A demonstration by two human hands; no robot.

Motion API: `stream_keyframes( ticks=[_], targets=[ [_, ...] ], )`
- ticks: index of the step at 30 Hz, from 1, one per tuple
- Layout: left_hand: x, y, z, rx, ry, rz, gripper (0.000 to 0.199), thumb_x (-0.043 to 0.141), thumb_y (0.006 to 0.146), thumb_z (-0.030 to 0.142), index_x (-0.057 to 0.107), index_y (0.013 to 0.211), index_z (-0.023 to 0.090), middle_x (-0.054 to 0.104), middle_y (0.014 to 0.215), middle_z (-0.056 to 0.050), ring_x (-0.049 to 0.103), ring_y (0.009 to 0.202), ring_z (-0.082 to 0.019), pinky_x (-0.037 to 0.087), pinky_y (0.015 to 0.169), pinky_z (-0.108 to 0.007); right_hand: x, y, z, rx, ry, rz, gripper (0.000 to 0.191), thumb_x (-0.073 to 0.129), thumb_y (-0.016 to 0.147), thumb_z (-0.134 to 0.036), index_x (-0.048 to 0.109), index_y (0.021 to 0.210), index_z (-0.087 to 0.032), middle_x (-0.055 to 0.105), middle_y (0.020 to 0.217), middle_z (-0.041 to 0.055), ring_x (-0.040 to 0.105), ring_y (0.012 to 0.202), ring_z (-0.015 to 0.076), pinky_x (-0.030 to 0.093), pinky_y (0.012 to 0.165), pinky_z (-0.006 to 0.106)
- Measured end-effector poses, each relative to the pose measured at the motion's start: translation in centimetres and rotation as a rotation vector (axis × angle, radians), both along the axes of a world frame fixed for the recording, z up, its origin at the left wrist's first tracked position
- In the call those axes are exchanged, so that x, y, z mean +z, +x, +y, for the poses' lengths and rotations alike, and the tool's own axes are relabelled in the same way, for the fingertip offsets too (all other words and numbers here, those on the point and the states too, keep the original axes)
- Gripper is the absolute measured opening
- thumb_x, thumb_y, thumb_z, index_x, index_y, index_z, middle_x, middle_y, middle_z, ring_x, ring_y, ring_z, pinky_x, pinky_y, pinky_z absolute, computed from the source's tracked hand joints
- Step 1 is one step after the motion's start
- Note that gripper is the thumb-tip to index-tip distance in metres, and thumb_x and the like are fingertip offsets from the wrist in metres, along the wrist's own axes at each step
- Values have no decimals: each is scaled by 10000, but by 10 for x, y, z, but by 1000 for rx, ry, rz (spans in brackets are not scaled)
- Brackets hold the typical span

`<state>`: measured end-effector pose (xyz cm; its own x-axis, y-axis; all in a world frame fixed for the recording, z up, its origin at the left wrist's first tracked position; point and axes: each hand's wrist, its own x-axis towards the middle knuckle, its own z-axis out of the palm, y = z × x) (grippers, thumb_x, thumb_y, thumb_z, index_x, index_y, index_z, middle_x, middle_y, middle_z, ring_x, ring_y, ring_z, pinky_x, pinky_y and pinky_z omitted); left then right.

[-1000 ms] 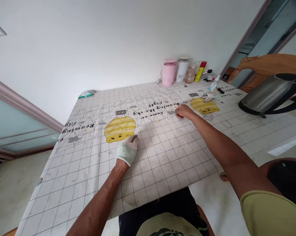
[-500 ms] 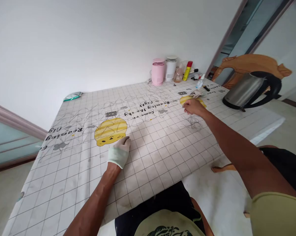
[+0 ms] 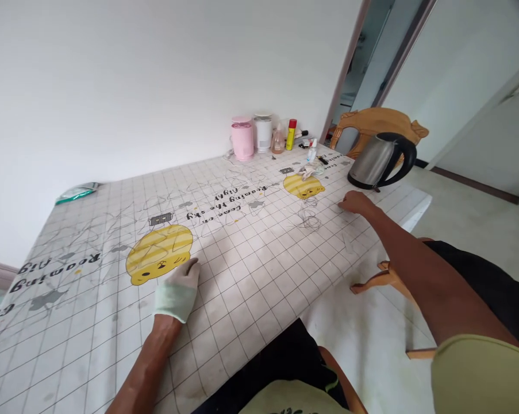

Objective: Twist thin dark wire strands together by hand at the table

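Note:
My left hand (image 3: pixel 178 290), in a pale green and white glove, rests on the patterned tablecloth (image 3: pixel 242 276) beside the left yellow bear print (image 3: pixel 159 253). Its fingers are curled together, and nothing shows in them. My bare right hand (image 3: pixel 352 202) is at the right part of the table, just in front of the kettle (image 3: pixel 373 161). Its fingers are bent closed; whether they hold anything is too small to tell. A loose tangle of thin thread (image 3: pixel 310 217) lies left of my right hand. Behind the tangle, a crumpled glove-like cloth (image 3: pixel 311 169) partly covers the right bear print.
Along the wall stand a pink device (image 3: pixel 242 139), a white device (image 3: pixel 262 133), a peach bottle (image 3: pixel 278 141) and a red-yellow can (image 3: pixel 291 135). A small spray bottle (image 3: pixel 312 150) is nearby. A green-edged packet (image 3: pixel 77 193) lies back left. Behind the kettle is a wooden chair (image 3: pixel 380 122).
My right hand has moved right, away from the thread tangle and bear print, towards the kettle. The view has turned right; my left hand stays beside the left bear print.

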<state>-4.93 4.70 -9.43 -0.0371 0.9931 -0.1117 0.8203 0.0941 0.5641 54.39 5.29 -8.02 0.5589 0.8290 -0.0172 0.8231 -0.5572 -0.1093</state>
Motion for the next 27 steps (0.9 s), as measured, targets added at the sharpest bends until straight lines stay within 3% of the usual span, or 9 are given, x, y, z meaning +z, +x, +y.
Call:
stream_keyframes(
  ticks=[4,8,12,15,18,20,24,27],
  targets=[
    [-1,0,2,-10,0,12,419,510,969,425,758,1277,286,710,1406,-30,630,1326,-341,458,1166,-477,-17,-3,5,-34,-28,5,330,700,842,-246,764,1117,-74,729,1148,244,680,1080,329,517,837,351],
    [2,1,1,-16,-6,20,434,501,972,429,755,1288,272,710,1407,-37,629,1327,-337,458,1165,-457,-21,-13,5,-43,-27,7,345,662,838,-180,750,1147,-54,716,1175,272,677,1086,348,515,843,365],
    [1,1,-1,-15,3,6,440,498,977,443,755,1290,269,716,1395,-49,634,1319,-344,475,1140,-451,-10,-27,-4,-10,33,-15,289,615,869,-178,754,1091,-56,726,1144,279,682,1064,364,510,833,386],
    [-4,0,-2,-4,3,-53,422,499,975,426,757,1272,272,727,1376,-46,657,1291,-330,481,1130,-442,7,-48,-10,50,120,-42,244,579,900,-186,745,1060,-104,750,1109,226,686,1039,333,496,831,364],
    [-9,2,-4,10,16,-144,394,508,973,416,753,1255,288,734,1364,-32,698,1228,-304,473,1136,-439,24,-87,-12,191,234,-42,185,580,916,-214,722,1028,-173,771,1016,124,692,941,263,480,805,318],
    [-9,4,-7,-7,33,-202,376,516,973,410,752,1237,284,749,1332,-32,733,1153,-285,483,1121,-431,33,-125,-12,373,400,22,118,601,903,-209,700,967,-193,757,892,77,681,821,224,470,753,299],
    [5,8,-18,-39,30,-449,359,532,971,397,752,1209,243,808,1095,-30,780,928,-211,574,962,-337,43,-213,-13,690,544,191,47,617,923,-226,664,928,-229,725,843,31,646,737,188,460,695,287],
    [17,5,-21,-46,-2,-702,378,563,960,374,743,1230,182,802,1083,-64,774,885,-188,608,836,-288,45,-275,-18,909,559,282,75,580,961,-212,638,932,-250,699,855,24,619,725,185,461,678,303]
  ],
)
